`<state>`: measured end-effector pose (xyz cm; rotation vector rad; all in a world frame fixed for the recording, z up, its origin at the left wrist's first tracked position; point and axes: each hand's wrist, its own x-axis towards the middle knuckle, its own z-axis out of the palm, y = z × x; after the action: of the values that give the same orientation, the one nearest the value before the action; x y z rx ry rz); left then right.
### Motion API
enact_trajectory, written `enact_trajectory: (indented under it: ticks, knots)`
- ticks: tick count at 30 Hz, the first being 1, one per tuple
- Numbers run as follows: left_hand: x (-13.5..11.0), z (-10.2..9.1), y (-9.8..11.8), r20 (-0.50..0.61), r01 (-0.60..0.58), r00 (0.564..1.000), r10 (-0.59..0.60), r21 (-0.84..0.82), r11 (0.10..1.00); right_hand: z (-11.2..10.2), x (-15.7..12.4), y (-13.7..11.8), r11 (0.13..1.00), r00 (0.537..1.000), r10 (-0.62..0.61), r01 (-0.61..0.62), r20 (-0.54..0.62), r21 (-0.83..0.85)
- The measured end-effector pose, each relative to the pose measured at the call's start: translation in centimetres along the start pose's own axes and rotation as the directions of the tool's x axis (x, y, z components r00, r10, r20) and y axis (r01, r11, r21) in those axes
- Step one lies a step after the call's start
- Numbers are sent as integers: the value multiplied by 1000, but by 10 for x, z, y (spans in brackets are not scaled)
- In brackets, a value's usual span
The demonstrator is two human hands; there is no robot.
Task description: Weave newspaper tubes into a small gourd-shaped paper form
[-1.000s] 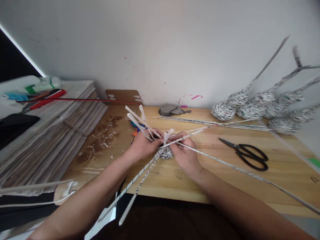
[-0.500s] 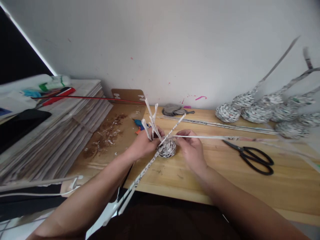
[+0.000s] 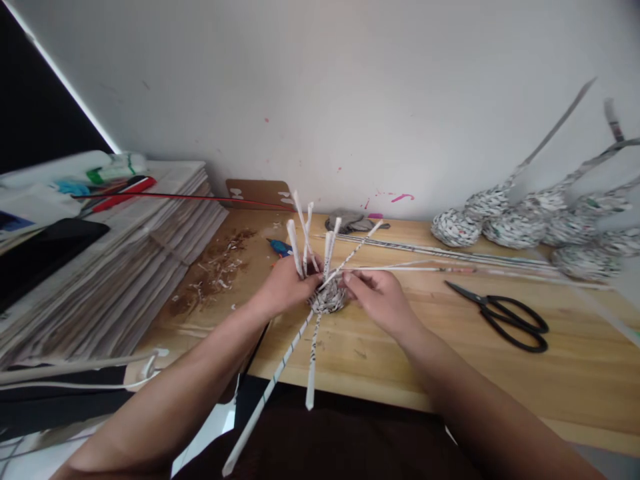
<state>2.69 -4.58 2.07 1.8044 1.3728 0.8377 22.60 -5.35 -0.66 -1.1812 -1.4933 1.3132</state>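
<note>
Between my hands, a small woven newspaper ball (image 3: 328,299) rests on the wooden table. Several rolled paper strips stick up from it, and a long blue-striped paper strip (image 3: 275,380) slants down toward me past the table edge. A shorter strip (image 3: 313,373) hangs beside it. My left hand (image 3: 295,283) is closed round the ball's left side, its thumb on the rim. At the right side, my right hand (image 3: 375,293) pinches a paper strip near the weave. A long paper strip (image 3: 420,269) runs rightward behind that hand. Some fingertips are hidden.
Black-handled scissors (image 3: 505,319) lie on the right of the table (image 3: 380,360). Finished woven balls (image 3: 455,227) cluster at the back right. Loose paper rods (image 3: 430,249) lie along the back near a grey cloth (image 3: 353,221). A tall newspaper stack (image 3: 125,267) stands left.
My right hand has drawn in closer to the ball. More strips now stand upright, and the two strips slanting toward me have spread apart. The ball has shifted slightly left in view.
</note>
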Motion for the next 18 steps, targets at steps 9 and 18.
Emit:
enact_trajectory:
  ticks: [9,18]
  knots:
    - [3,3,5,49,-7,999,9,-53,999,9,-6,2,965,965,-262,261,-13,-36]
    - [2,8,3,29,18,999,-16,-97,995,10,-6,3,975,973,-222,220,-65,-31]
